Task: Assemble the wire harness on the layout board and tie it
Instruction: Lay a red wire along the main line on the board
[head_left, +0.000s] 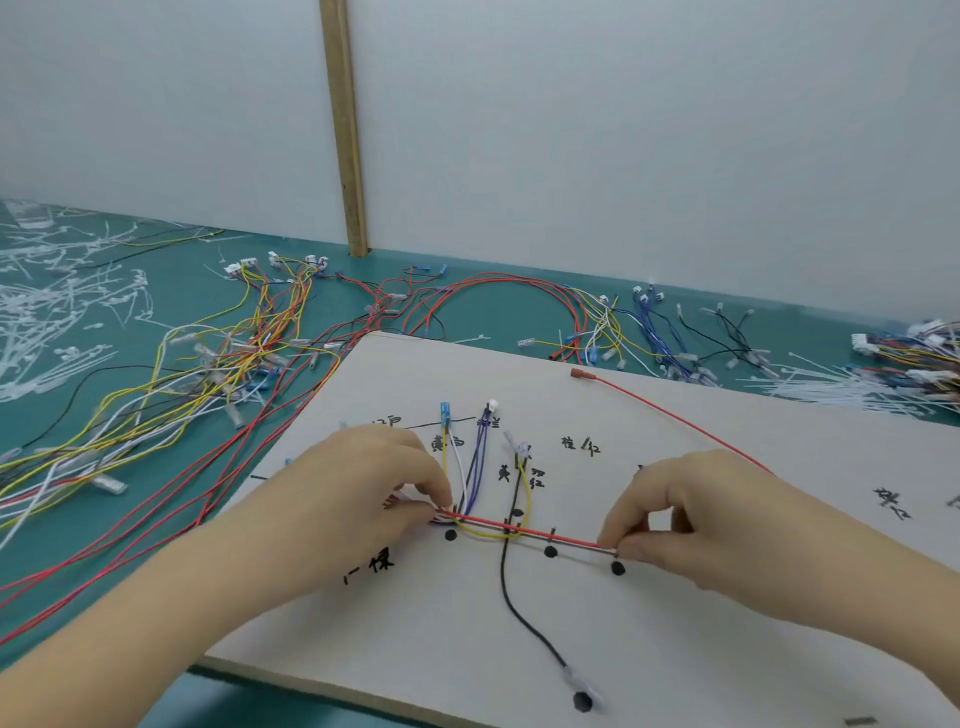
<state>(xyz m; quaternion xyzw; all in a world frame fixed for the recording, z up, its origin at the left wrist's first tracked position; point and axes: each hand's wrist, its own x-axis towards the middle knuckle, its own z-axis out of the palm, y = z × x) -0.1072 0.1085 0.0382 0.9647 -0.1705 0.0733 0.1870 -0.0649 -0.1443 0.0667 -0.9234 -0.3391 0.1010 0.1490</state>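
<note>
The left hand (358, 483) pinches the wire bundle (524, 531) between thumb and curled fingers at its left end, where yellow, white and purple leads bend up toward the far edge of the layout board (727, 649). The right hand (691, 509) pinches the same bundle at its right end, thumb and forefinger closed on the red wire (675, 415), which from there runs off toward the board's far right edge and ends in a red terminal (576, 372). Between the two hands the bundle lies stretched straight across the middle of the board, along a row of black dots and short pegs. A black wire (511, 597) crosses it and trails to the board's near edge, ending at a clear connector (569, 678). A blue terminal (445, 410) and a white plug (492, 405) sit beyond the bundle, among handwritten labels. The board rests on a green table (104, 545); loose wire harnesses (234, 353) lie off its left edge, and white cable ties (57, 312) are piled at the table's far left corner.
</note>
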